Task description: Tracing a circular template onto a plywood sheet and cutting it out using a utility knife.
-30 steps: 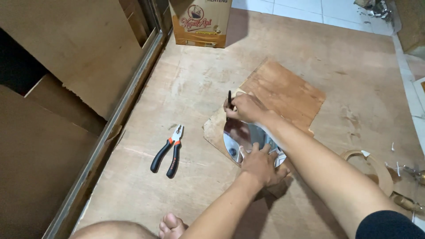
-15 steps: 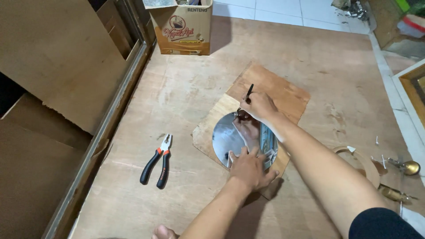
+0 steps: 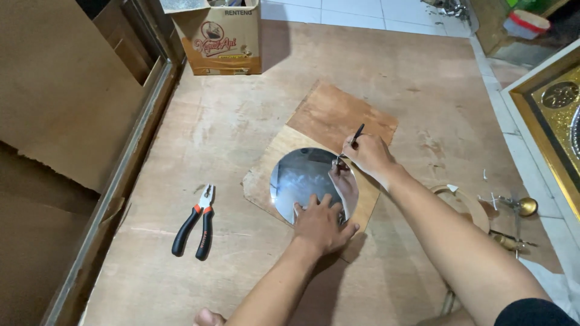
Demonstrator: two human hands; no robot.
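Note:
A round mirror disc (image 3: 305, 181) lies flat on a light plywood piece (image 3: 272, 166), which overlaps a darker brown board (image 3: 338, 111). My left hand (image 3: 323, 223) presses flat on the disc's near edge, fingers spread. My right hand (image 3: 368, 154) grips a thin dark tool (image 3: 357, 134) like a pen, its tip at the disc's upper right rim. The disc reflects my hand.
Black and orange pliers (image 3: 194, 221) lie on the wooden floor to the left. A cardboard box (image 3: 220, 39) stands at the back. Plywood sheets (image 3: 66, 90) lean on the left. A wooden ring (image 3: 471, 205) and brass fittings (image 3: 522, 208) lie to the right, beside a gold frame (image 3: 544, 115).
The view has shifted, so the scene sits lower and more centred. My right hand with the tool has slid along the disc's rim to the right; more of the disc shows.

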